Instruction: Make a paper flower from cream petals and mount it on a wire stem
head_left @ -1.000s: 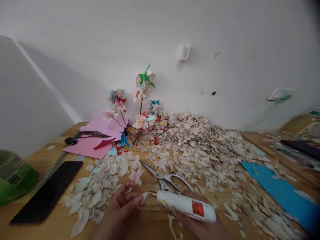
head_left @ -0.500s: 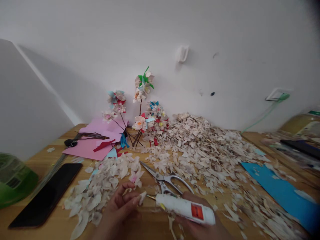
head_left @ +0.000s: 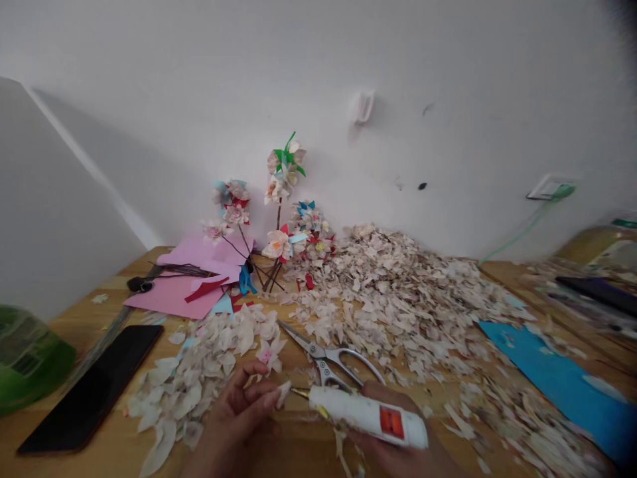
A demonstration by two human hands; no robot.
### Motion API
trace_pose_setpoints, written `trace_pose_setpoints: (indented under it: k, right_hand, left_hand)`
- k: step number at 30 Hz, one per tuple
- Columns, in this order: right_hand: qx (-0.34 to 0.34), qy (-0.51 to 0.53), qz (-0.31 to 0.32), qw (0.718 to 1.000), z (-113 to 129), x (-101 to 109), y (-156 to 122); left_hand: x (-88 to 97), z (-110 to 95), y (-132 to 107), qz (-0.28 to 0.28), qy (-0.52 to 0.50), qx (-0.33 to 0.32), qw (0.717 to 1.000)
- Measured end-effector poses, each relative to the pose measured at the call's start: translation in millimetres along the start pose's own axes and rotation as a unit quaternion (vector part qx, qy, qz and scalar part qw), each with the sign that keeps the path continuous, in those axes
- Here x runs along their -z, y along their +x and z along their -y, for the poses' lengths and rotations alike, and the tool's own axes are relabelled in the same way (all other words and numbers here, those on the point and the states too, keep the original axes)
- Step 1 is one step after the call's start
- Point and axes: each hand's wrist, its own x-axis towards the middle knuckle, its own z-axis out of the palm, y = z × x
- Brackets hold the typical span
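Observation:
Between thumb and fingers, my left hand (head_left: 243, 411) pinches a small whitish petal (head_left: 284, 394). My right hand (head_left: 393, 431) is wrapped round a white glue gun (head_left: 368, 415) with a red switch, its metal nozzle pointing left, close to the petal; whether they touch I cannot tell. Just behind my left fingers lies a pale flower with a pink centre (head_left: 269, 355). Open scissors with grey handles (head_left: 326, 358) lie behind the glue gun. A loose heap of pale petals (head_left: 194, 378) spreads left of my left hand.
A large heap of dry pale scraps (head_left: 398, 285) covers the back right. Handmade flowers on twigs (head_left: 279, 245) stand against the wall. Pink paper (head_left: 174, 299), a black phone (head_left: 94, 388) and a green container (head_left: 32, 358) are left; blue paper (head_left: 557, 385) lies right.
Almost nothing differs. Both hands, the petal and the glue gun keep nearly the same place, and the view has shifted very slightly.

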Motion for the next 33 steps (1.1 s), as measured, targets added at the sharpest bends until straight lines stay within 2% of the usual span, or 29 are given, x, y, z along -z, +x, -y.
trace_pose_setpoints:
  k: [7,19,27,30,33]
  right_hand:
    - [-0.006,-0.016,-0.004,1.0,4,1,0]
    - [0.036,-0.007,-0.031,0.999,-3,-2,-2]
    - [0.024,-0.04,-0.028,0.999,4,3,1]
    - [0.014,-0.044,-0.032,0.998,2,8,2]
    - [-0.046,0.021,-0.058,0.997,-4,23,3]
  left_hand:
    - [-1.0,0,-1,-0.004,0.0,-0.004,1.0]
    - [5.3,6,2,0.015,-0.002,-0.003,1.0]
    - [1.4,-1,-4,0.027,0.008,0.0,1.0]
    - [-2.6,-4,-6,0.008,-0.015,-0.005,1.0]
    - [-6.4,-6,-7,-0.018,-0.034,-0.014,0.999]
